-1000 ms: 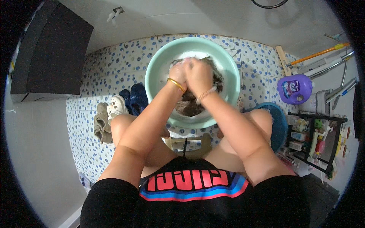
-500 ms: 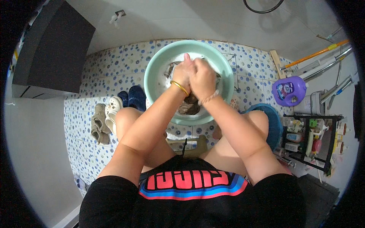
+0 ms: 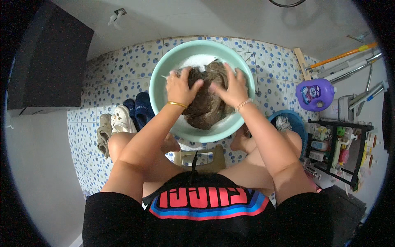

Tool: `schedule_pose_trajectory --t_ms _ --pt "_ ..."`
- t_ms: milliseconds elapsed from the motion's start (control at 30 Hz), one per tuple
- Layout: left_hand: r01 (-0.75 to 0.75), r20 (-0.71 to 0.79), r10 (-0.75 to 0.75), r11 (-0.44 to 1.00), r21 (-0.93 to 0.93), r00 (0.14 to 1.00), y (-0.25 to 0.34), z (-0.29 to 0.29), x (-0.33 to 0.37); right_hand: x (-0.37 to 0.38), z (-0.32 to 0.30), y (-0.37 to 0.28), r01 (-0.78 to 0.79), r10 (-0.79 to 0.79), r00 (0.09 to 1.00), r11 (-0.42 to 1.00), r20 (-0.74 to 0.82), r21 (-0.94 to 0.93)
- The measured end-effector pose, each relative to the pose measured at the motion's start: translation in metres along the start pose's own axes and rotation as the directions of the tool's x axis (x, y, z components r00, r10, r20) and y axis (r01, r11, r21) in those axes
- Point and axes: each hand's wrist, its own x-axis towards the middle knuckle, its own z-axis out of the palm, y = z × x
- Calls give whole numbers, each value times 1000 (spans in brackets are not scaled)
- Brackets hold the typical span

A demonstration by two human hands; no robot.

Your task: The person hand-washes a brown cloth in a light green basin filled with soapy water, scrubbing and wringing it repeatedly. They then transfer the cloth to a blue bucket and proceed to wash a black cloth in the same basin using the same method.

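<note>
A bunched brown cloth point(image 3: 205, 108), wet and dark, lies in white suds inside a pale green basin point(image 3: 157, 103) on the floor. My left hand point(image 3: 181, 87), below which a gold bangle circles the wrist, rests at the cloth's left side with its fingers spread. On the other side, my right hand point(image 3: 233, 88) touches the cloth with spread fingers; a beaded bracelet is on that wrist. Between the two hands there is a gap where the cloth shows. What kind of garment it is, I cannot make out.
A purple detergent jug point(image 3: 316, 94) stands to the right, near a blue tub point(image 3: 302, 131) with cloth inside. Beyond it is a black rack point(image 3: 362, 154) of bottles. Dark blue slippers point(image 3: 144, 108), white clogs point(image 3: 120, 119) and khaki shoes point(image 3: 104, 133) line the left. Long poles point(image 3: 341, 57) lean at right.
My hands were pressed together above the basin; now they are apart, fingers spread on the cloth. More of the brown cloth shows, and my knees have moved wider.
</note>
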Motion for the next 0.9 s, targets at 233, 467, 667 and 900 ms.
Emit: schedule_pose_trajectory --t_ms 233,467,667,900 --pt "-111 389 -48 919 377 920 -1 35 4 5 45 0 37 68 945 949 318 -314" --pt "-19 674 -165 966 257 720 -37 97 26 32 72 -3 -25 199 840 943 504 -331" --pt "-127 872 -123 970 206 473 -53 119 39 51 107 10 88 287 600 904 747 -418" --pt "-24 734 -98 988 154 672 -24 75 61 69 54 -7 -274 244 941 956 233 107"
